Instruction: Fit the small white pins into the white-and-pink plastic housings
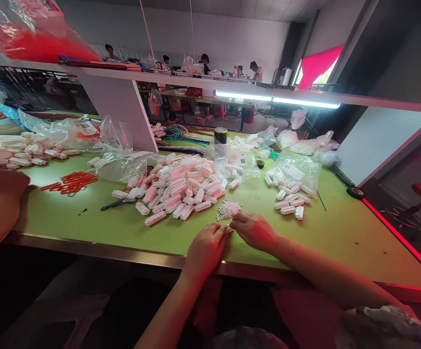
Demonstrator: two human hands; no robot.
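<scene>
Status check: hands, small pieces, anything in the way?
Left hand, right hand meeting at a whitish piece, mostly hidden. Small white pieces heaped just beyond. Larger white blocks piled to the left, not in between.

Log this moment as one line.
left hand: at small white piece | right hand: at same piece | just beyond: tiny white pellets | left of pellets: white block heap

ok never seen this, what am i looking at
No machine, just a person's bare left hand and right hand. The single picture comes from a camera on that person's head, looking forward and down. The left seems to pinch a small white piece, too small to identify; the right is close beside it. On the green tabletop lie a heap of oblong white plastic blocks, a little pile of tiny white bits and clear plastic bags. Another person's hand shows at far left.
</scene>
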